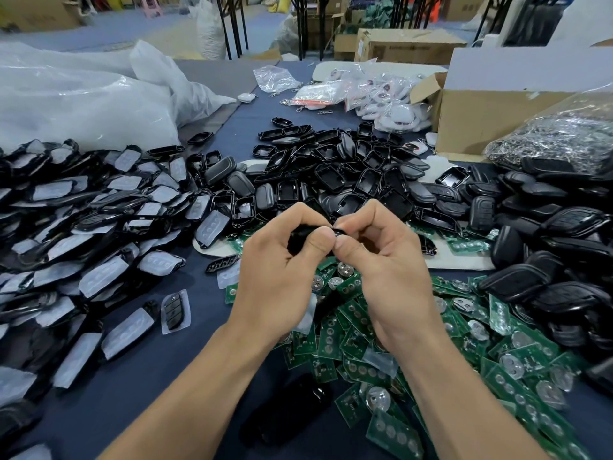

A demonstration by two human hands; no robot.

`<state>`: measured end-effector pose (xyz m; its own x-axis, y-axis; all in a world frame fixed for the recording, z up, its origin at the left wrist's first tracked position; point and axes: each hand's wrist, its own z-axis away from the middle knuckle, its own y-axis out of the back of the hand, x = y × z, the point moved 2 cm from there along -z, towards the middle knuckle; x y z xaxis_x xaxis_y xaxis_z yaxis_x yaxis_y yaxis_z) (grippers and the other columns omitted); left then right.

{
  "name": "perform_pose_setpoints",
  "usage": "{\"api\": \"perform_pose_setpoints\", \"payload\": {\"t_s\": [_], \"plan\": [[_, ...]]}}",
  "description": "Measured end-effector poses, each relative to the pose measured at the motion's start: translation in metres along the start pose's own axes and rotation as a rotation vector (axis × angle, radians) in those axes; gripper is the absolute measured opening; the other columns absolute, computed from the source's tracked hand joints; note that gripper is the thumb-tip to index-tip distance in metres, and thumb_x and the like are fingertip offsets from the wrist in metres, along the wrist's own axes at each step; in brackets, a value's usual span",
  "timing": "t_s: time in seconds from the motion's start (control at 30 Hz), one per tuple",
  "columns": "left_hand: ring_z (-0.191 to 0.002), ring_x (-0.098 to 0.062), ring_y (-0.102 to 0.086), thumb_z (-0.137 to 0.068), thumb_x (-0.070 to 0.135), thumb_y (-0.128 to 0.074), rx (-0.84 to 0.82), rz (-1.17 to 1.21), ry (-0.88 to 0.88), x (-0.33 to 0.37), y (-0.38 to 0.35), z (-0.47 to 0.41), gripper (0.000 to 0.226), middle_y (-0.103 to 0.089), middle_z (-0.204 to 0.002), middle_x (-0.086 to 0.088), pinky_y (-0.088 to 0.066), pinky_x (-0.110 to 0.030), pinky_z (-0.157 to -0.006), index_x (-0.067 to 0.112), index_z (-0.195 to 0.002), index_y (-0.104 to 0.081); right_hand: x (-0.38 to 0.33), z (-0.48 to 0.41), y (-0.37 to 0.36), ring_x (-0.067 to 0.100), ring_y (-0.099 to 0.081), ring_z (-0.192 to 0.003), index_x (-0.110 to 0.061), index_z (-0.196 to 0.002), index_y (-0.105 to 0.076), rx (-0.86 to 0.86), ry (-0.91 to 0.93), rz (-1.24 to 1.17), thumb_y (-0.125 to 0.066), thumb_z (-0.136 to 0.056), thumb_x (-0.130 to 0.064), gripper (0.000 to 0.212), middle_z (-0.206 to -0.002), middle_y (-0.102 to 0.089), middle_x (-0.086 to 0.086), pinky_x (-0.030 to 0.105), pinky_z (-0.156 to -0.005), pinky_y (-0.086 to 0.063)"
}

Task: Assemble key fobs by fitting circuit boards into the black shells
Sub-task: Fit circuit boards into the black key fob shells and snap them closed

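Black shell (298, 239) mostly hidden behind the fingers, can't tell if a board sits inside. Left hand (282, 270) and right hand (381, 267) both curled tight, pinching the shell together above the pile of green circuit boards (365, 360). Dark blue desk (172, 360) heaped with loose shells (348, 174). Clear bags (66, 101) at left, cardboard box (481, 121) at right, warehouse floor beyond

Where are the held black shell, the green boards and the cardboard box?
black shell (298, 239): head view, side left of thumb.
green boards (517, 393): head view, one board in pile.
cardboard box (481, 121): head view, front wall.
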<state>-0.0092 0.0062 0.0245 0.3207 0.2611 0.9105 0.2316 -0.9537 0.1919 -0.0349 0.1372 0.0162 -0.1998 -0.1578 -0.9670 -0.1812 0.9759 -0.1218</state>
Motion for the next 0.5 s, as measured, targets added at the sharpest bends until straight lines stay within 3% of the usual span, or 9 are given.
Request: {"api": "perform_pose_setpoints", "payload": {"t_s": [0.17, 0.33, 0.4, 0.5], "plan": [[-0.080, -0.028, -0.067, -0.092, 0.017, -0.063, 0.030, 0.068, 0.035, -0.003, -0.004, 0.001, 0.012, -0.066, -0.077, -0.002, -0.060, -0.056, -0.077, 0.019, -0.081, -0.068, 0.004, 0.001, -0.002, 0.020, -0.059, -0.082, -0.015, -0.078, -0.061, 0.007, -0.030, -0.025, -0.070, -0.081, -0.009, 0.011, -0.081, -0.064, 0.001, 0.048, -0.081, -0.057], [-0.077, -0.017, -0.068, -0.091, 0.018, -0.066, 0.047, 0.054, 0.062, -0.008, -0.003, -0.002, 0.014, -0.069, -0.077, 0.005, -0.062, -0.039, -0.071, 0.026, -0.081, -0.072, 0.006, -0.001, -0.002, 0.024, -0.061, -0.080, -0.015, -0.077, -0.062, 0.032, -0.028, -0.006, -0.071, -0.081, -0.012, 0.010, -0.082, -0.066, 0.009, 0.037, -0.075, -0.058], [-0.079, -0.013, -0.073, -0.090, 0.018, -0.071, 0.060, 0.106, 0.096, -0.008, -0.002, -0.005, 0.015, -0.074, -0.082, 0.006, -0.061, -0.029, -0.071, 0.031, -0.088, -0.077, 0.004, -0.001, 0.000, 0.030, -0.062, -0.078, -0.018, -0.079, -0.063, 0.063, 0.002, 0.046, -0.072, -0.083, -0.014, 0.011, -0.081, -0.068, 0.010, 0.047, -0.077, -0.056], [-0.092, -0.011, -0.076, -0.078, 0.019, -0.084, 0.135, 0.164, 0.187, -0.013, 0.001, -0.008, 0.038, -0.080, -0.097, 0.007, -0.062, -0.031, -0.082, 0.038, -0.110, -0.077, 0.002, -0.002, 0.003, 0.018, -0.065, -0.076, -0.024, -0.083, -0.067, 0.158, 0.061, 0.116, -0.073, -0.084, -0.013, 0.013, -0.078, -0.070, 0.002, 0.048, -0.076, -0.060]]}}
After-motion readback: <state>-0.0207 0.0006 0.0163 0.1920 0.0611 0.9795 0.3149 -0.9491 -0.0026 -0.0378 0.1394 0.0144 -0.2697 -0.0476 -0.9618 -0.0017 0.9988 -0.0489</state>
